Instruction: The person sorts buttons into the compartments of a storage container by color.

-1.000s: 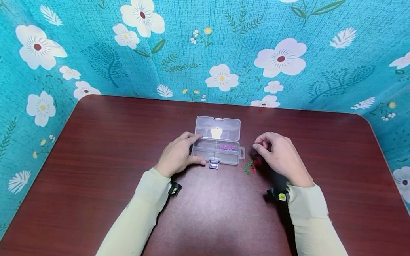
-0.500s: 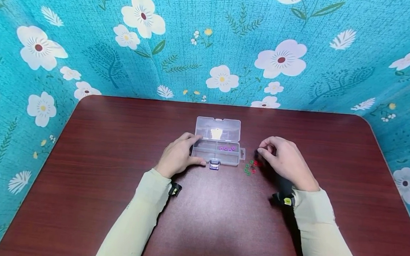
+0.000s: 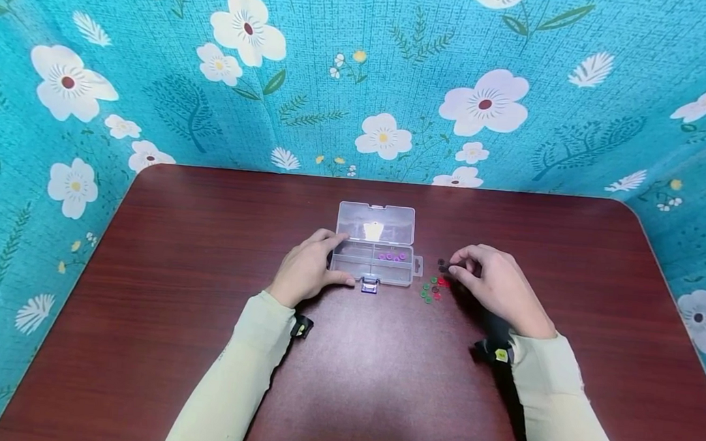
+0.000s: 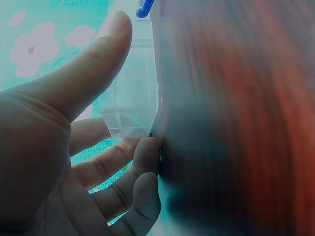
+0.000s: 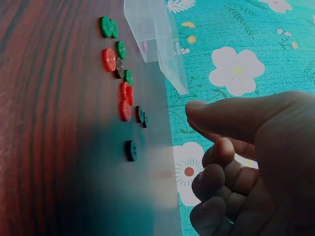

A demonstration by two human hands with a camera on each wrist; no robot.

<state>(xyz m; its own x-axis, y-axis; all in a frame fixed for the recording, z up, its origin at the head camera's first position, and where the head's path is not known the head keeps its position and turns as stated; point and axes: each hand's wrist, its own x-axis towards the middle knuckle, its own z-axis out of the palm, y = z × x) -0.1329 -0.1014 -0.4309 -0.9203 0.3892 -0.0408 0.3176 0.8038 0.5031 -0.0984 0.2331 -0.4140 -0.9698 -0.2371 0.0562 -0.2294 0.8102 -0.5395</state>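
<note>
A clear plastic divided box [image 3: 391, 274] stands with its lid [image 3: 376, 215] raised at the back. Several purple buttons [image 3: 389, 256] lie in its back right compartment. My left hand [image 3: 305, 266] holds the box's left end, thumb along the front and fingers at the side and back. In the left wrist view, the fingers curl at the end of the box [image 4: 135, 73]. My right hand [image 3: 489, 279] hovers right of the loose buttons, fingers loosely curled, with nothing visible between thumb and index finger. Black buttons [image 5: 131, 150] lie on the table near it, apart from the fingertips.
Green buttons [image 3: 426, 290], red buttons [image 3: 441, 281] and a dark brown button [image 3: 435, 290] lie right of the box on the dark wooden table [image 3: 366, 385]. A blue latch [image 3: 369, 286] sticks out at the box's front. A floral curtain [image 3: 314, 74] hangs behind.
My right hand has drawn back to the right and toward me, and black buttons now show beside its fingertips. The left hand and box have stayed in place.
</note>
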